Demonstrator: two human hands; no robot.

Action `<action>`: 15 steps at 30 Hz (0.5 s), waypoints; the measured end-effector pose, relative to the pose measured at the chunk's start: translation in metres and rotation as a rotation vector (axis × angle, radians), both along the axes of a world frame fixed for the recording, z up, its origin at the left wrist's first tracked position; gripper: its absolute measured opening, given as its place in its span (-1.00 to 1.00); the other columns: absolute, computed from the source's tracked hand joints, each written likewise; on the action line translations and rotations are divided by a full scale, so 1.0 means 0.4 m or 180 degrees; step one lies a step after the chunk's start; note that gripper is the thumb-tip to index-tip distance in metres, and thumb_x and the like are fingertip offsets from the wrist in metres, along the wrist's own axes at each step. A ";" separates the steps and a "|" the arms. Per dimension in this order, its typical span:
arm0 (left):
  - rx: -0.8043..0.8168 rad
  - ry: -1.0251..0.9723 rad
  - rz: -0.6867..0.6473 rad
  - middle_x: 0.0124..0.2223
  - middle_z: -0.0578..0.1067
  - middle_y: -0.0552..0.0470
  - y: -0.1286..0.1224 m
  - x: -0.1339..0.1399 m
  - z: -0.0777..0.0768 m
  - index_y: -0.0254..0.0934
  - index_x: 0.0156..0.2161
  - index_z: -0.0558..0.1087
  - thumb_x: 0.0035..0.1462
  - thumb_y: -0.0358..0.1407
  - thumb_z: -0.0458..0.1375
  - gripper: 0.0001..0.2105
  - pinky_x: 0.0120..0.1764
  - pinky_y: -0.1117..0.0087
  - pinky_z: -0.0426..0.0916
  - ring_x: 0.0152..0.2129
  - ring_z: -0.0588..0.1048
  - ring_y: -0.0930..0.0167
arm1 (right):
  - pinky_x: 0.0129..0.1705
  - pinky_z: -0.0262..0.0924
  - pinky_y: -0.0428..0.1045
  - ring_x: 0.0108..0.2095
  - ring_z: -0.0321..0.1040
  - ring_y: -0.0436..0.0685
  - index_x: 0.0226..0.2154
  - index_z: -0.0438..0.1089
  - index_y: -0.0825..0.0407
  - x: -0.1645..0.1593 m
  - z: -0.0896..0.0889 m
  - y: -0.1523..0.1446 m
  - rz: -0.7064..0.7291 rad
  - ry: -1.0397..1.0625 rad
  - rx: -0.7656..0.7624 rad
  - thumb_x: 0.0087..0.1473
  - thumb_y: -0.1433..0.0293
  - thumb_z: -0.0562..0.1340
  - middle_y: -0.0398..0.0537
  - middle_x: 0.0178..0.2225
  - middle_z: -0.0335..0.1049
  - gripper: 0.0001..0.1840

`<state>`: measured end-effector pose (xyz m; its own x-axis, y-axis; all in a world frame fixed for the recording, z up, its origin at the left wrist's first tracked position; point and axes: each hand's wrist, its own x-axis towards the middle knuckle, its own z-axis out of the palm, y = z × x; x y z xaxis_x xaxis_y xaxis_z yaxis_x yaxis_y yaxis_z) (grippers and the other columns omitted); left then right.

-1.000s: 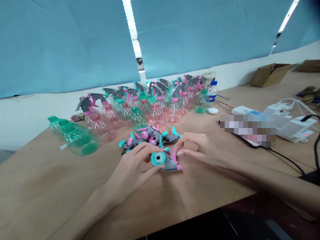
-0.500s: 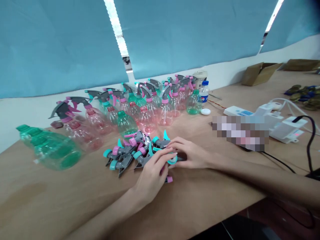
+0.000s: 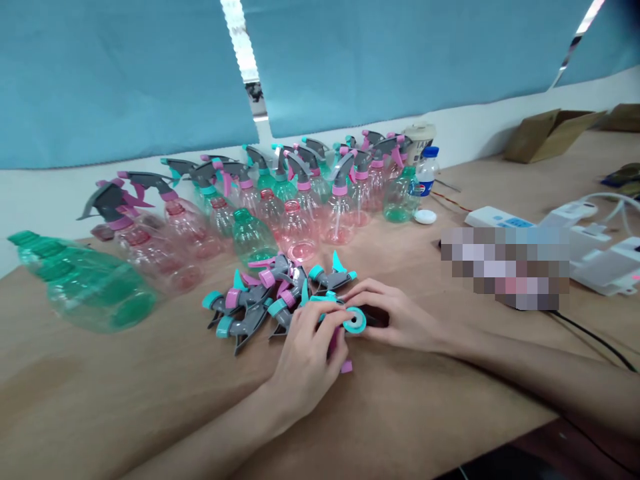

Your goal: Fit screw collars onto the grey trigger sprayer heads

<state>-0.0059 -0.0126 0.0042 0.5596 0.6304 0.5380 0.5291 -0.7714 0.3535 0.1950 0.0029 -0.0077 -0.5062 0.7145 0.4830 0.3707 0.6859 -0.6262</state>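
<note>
Between my hands is a grey trigger spray head with a turquoise collar (image 3: 355,321), its round opening facing up toward me. My left hand (image 3: 313,340) has its fingertips pressed against the collar's left side. Fingers of my right hand (image 3: 393,313) curl around the grey body, which they mostly hide. A pink-tipped piece (image 3: 347,367) pokes out under my left hand. Just left of my hands lies a pile of loose spray heads (image 3: 249,313) in grey, pink and turquoise. A single spray head (image 3: 333,275) with a turquoise trigger rests above my right fingers.
Behind the pile stand rows of clear pink and green bottles, some with spray heads (image 3: 340,190), some open-necked like the green bottle (image 3: 250,237). A Pepsi bottle (image 3: 427,175), a white lid (image 3: 425,217), a power strip (image 3: 500,219) and cables sit to the right.
The view has shifted slightly. The turquoise collar has turned and shows its opening more plainly between my hands. The fingers of both hands stay on the spray head.
</note>
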 end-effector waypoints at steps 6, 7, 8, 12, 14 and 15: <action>0.0307 0.0276 0.0043 -0.14 0.44 -0.04 -0.003 0.000 0.008 -0.20 -0.08 0.38 0.17 -0.50 0.00 -0.74 -0.13 0.20 0.23 -0.20 0.41 0.32 | -0.03 0.28 0.07 -0.07 0.32 0.13 -0.17 0.37 0.01 0.002 0.003 0.000 -0.0070 0.0059 -0.0097 0.00 0.35 0.31 0.01 -0.11 0.36 -0.71; 0.0341 0.0286 0.0078 -0.13 0.44 -0.05 -0.004 0.001 0.010 -0.21 -0.07 0.39 0.18 -0.48 0.01 -0.75 -0.14 0.20 0.22 -0.20 0.41 0.31 | -0.03 0.27 0.07 -0.07 0.32 0.13 -0.18 0.37 0.01 0.002 0.003 0.001 -0.0078 0.0073 -0.0108 -0.01 0.34 0.32 0.02 -0.11 0.35 -0.71; 0.0371 0.0295 0.0105 -0.13 0.44 -0.06 -0.005 0.003 0.012 -0.22 -0.07 0.40 0.18 -0.45 0.02 -0.76 -0.14 0.20 0.22 -0.19 0.41 0.30 | -0.02 0.27 0.07 -0.06 0.32 0.13 -0.18 0.37 0.02 0.002 0.002 0.003 -0.0076 0.0087 -0.0112 -0.01 0.35 0.32 0.02 -0.11 0.35 -0.71; 0.0469 0.0348 0.0137 -0.12 0.45 -0.08 -0.009 0.007 0.014 -0.23 -0.08 0.41 0.17 -0.36 0.07 -0.79 -0.11 0.18 0.20 -0.18 0.40 0.28 | -0.01 0.26 0.08 -0.05 0.31 0.14 -0.18 0.38 0.01 0.004 -0.013 0.010 -0.0013 0.0122 -0.0031 -0.01 0.35 0.32 0.02 -0.09 0.33 -0.72; 0.0531 0.0363 0.0134 -0.12 0.45 -0.07 -0.010 0.009 0.014 -0.23 -0.09 0.42 0.16 -0.35 0.09 -0.80 -0.10 0.18 0.19 -0.17 0.40 0.28 | 0.01 0.25 0.10 -0.03 0.30 0.15 -0.16 0.38 0.00 0.006 -0.022 0.015 0.0005 0.0088 0.0040 -0.01 0.34 0.32 0.03 -0.07 0.32 -0.70; 0.0553 0.0367 0.0135 -0.12 0.45 -0.07 -0.010 0.009 0.013 -0.23 -0.10 0.42 0.15 -0.35 0.09 -0.80 -0.10 0.18 0.19 -0.17 0.40 0.28 | 0.02 0.24 0.11 -0.02 0.29 0.16 -0.15 0.38 -0.01 0.008 -0.025 0.016 0.0006 0.0060 0.0074 -0.01 0.33 0.32 0.03 -0.05 0.32 -0.68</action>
